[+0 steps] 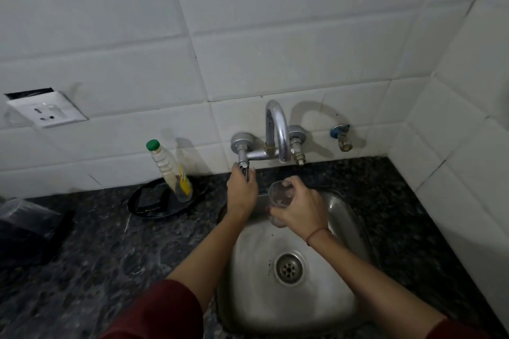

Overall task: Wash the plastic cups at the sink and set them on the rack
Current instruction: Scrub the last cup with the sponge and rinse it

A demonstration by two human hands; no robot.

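**Cup at the tap, water not yet running**

The right hand [300,209] holds a clear cup [279,195], fingers and thumb wrapped round its wall. The open mouth faces up and tilts toward the tap. The cup hangs over the back of the sink [256,283], just below and in front of the spout [278,129]. The left hand [242,190], just beside the cup on its left, grips the handle [243,166] with its fingers curled round it.

This looks like the start of the rinse. No stream shows from the spout, and the cup appears nearly dry, though it is too clear to be sure. The next move likely calls for a turn of the handle, and the cup should be shifted so its mouth sits squarely under the spout's outlet. A firm hold will matter, since wet plastic slips.

Nothing stands between cup and spout. The drain [289,268] lies below the grip, toward the person. Well to the left of both hands, a bottle [169,170] with a green cap leans on a black tray [154,201] on the counter [110,242]. A socket [46,110] sits on the wall farther left, and a blue valve [341,136] is on the wall to the right of the spout. No rack is in view, so where the cup goes afterward cannot be told.
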